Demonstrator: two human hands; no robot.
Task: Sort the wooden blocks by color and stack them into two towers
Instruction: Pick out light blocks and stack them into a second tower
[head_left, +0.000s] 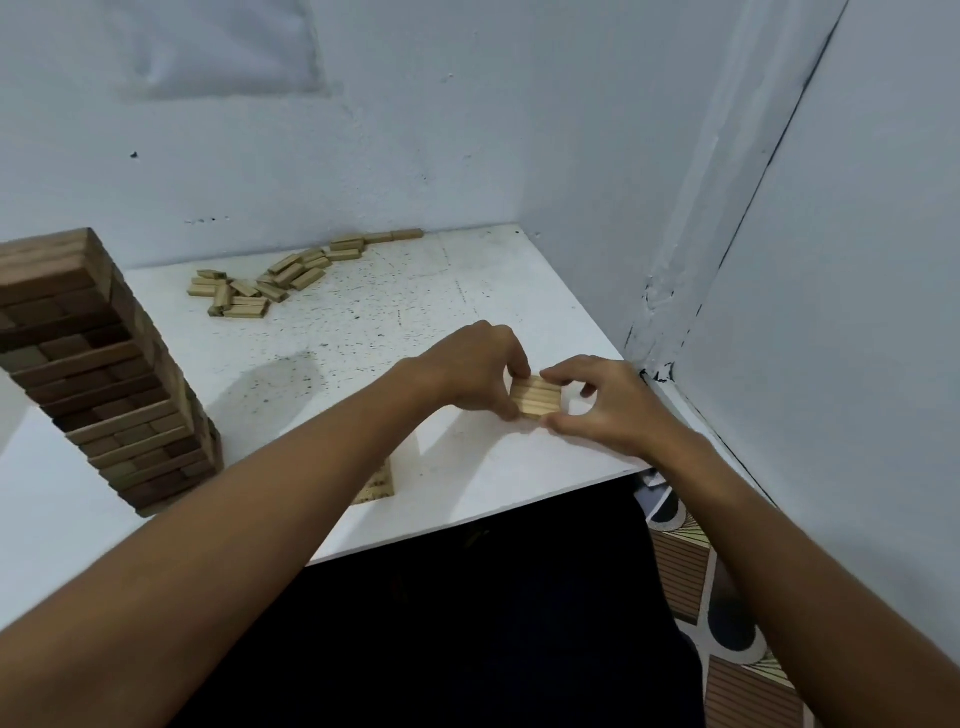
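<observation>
Head view shows the dark tower standing tall at left. Centre right, left hand and right hand pinch the first light layer on the worktop; loose light blocks wait upper centre.

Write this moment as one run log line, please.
left hand: pinches light stack | right hand: pinches it | dark tower: standing | loose blocks: far
</observation>
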